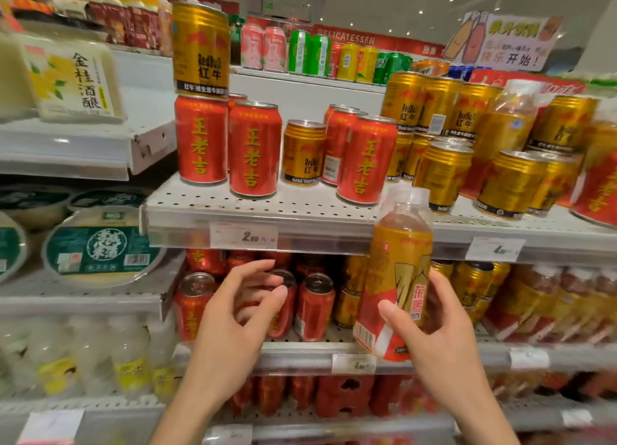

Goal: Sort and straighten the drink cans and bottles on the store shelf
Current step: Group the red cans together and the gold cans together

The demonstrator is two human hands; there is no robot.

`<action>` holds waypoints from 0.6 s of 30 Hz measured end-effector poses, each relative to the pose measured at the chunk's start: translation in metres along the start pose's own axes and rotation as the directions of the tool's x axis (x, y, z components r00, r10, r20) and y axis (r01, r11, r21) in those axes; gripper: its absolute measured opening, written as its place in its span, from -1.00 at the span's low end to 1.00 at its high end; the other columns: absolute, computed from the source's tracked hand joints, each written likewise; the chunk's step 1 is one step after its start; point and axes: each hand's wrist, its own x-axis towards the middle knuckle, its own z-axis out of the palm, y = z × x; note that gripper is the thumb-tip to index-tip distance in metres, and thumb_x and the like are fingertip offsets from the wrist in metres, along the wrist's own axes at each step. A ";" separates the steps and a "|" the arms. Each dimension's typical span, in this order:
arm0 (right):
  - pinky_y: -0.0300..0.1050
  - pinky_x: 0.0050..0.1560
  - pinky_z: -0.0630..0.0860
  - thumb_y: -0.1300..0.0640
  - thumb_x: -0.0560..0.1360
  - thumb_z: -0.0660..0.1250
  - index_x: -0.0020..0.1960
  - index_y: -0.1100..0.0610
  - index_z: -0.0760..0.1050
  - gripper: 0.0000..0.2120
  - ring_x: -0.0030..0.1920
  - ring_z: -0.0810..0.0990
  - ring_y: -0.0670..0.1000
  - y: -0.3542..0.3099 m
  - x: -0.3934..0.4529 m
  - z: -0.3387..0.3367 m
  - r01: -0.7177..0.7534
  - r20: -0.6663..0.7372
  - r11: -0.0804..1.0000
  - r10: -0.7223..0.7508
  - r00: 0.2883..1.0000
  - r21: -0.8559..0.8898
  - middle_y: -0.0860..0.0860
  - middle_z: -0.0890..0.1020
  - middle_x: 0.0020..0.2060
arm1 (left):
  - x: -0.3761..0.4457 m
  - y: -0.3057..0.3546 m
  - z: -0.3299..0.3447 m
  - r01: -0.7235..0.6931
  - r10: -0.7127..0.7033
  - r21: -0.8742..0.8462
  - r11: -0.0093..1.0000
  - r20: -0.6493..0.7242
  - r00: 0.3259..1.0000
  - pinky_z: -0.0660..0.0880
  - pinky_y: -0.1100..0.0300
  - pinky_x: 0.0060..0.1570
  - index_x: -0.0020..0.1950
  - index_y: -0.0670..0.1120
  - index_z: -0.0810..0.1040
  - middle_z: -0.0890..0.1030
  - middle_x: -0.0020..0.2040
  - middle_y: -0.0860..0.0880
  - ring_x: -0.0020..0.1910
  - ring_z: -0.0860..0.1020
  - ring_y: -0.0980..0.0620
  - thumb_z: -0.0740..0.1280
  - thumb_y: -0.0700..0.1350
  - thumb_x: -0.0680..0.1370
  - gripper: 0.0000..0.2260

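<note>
- Right hand [440, 331] grips a tilted orange-labelled bottle [397, 277] in front of the shelf edge [300, 226], thumb and fingers curled round it
- Left hand [240, 314] empty, fingers loosely spread near the lower red cans [314, 306]
- Risk: bottle could clip the red can [365, 159] above and topple it

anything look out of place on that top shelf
Yes. A gold can is stacked on a red can at the left, and another gold can stands among the red ones, apart from the gold group at the right.
</note>
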 end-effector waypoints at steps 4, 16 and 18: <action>-0.33 -0.03 0.49 -0.17 0.28 0.45 0.31 -0.17 0.43 -0.38 0.01 0.63 -0.28 0.012 0.007 -0.038 0.012 -0.016 1.000 -0.011 1.000 0.026 -0.35 0.65 0.01 | -0.003 0.008 0.040 -0.011 0.011 0.044 0.999 0.005 1.000 0.58 0.25 0.05 0.19 0.12 0.58 0.69 0.03 0.13 0.04 0.65 0.12 0.41 -0.04 0.51 -0.74; -0.48 -0.04 0.48 -0.35 0.18 0.43 0.38 -0.25 0.36 -0.21 0.10 0.58 -0.35 0.073 0.054 -0.209 0.054 0.079 0.998 -0.057 0.995 0.030 -0.42 0.59 0.10 | -0.009 0.040 0.226 -0.057 0.060 0.047 0.997 -0.058 0.997 0.59 -0.05 0.11 0.18 0.10 0.61 0.71 0.01 0.00 0.02 0.67 0.03 0.44 -0.03 0.50 -0.75; -0.41 -0.02 0.50 -0.36 0.17 0.44 0.39 -0.23 0.36 -0.19 0.10 0.58 -0.34 0.082 0.060 -0.231 0.037 0.079 0.998 -0.040 0.996 0.043 -0.41 0.60 0.10 | -0.011 0.044 0.246 -0.062 0.065 0.063 0.996 -0.057 0.996 0.58 -0.06 0.13 0.17 0.10 0.61 0.71 0.01 0.01 0.03 0.67 0.03 0.46 -0.02 0.51 -0.76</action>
